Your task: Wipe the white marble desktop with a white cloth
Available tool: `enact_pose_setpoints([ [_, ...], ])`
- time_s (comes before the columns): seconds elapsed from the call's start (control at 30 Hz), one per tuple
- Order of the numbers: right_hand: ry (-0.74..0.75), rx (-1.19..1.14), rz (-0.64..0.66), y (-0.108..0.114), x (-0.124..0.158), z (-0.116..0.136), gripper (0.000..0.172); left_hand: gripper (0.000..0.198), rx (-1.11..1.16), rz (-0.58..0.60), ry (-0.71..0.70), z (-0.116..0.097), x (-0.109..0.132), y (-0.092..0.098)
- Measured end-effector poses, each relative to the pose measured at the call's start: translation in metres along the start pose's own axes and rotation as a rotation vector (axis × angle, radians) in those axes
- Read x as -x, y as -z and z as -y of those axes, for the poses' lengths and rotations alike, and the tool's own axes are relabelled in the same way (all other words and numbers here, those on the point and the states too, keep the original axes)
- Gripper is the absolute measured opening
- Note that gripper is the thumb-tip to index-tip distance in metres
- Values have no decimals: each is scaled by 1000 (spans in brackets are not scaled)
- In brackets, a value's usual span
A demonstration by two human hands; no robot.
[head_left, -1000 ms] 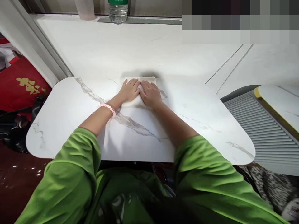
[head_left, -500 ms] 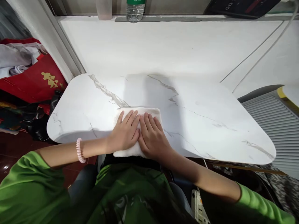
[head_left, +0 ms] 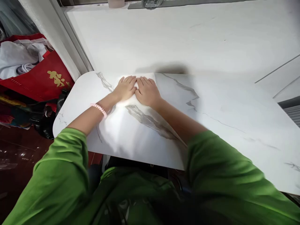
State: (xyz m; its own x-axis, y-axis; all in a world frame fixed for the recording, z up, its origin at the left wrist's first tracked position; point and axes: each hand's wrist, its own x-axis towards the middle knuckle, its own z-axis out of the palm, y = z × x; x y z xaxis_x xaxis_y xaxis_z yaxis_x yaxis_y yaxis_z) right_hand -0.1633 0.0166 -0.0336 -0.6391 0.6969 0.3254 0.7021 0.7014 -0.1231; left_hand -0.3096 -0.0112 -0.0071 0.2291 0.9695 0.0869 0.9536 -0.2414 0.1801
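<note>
My left hand (head_left: 126, 88) lies palm down on a white cloth (head_left: 131, 100), its fingers stretched toward the wall. Beside it my right hand (head_left: 148, 92) presses on the same cloth, also flat, with the thumbs close together. Much of the cloth is covered by the hands, and its edges blend into the white tabletop (head_left: 112, 131) with grey marble veins. The cloth is at the far edge of the table, against the wall. A pink coiled band (head_left: 99, 109) circles my left wrist.
A white wall (head_left: 150, 40) rises behind the table. On the ledge above stand a clear bottle (head_left: 152, 3) and a translucent cup (head_left: 116, 3), both cut off by the frame. A red bag (head_left: 44, 75) stuffed with white fabric stands at left. A grey ribbed surface (head_left: 292, 114) shows at right.
Both hands have slid the cloth forward from the table's near edge to its far edge. My arms are stretched further out, and the view has tilted down.
</note>
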Motion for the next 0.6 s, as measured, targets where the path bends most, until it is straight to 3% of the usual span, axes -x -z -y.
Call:
enact_pose_setpoints([
  [0.13, -26, -6, -22, -18, -37, -19, 56, 54, 24, -33, 0, 25, -39, -4],
  [0.27, -64, -12, -34, -20, -44, -20, 56, 53, 24, -41, -4, 32, -48, -6],
  [0.43, -59, -40, -32, -7, -23, -6, 57, 55, -11, -15, 11, 21, -24, -3],
  [0.6, -33, -28, 7, 11, 20, 26, 59, 54, -48, 11, -12, -1, 28, 3],
])
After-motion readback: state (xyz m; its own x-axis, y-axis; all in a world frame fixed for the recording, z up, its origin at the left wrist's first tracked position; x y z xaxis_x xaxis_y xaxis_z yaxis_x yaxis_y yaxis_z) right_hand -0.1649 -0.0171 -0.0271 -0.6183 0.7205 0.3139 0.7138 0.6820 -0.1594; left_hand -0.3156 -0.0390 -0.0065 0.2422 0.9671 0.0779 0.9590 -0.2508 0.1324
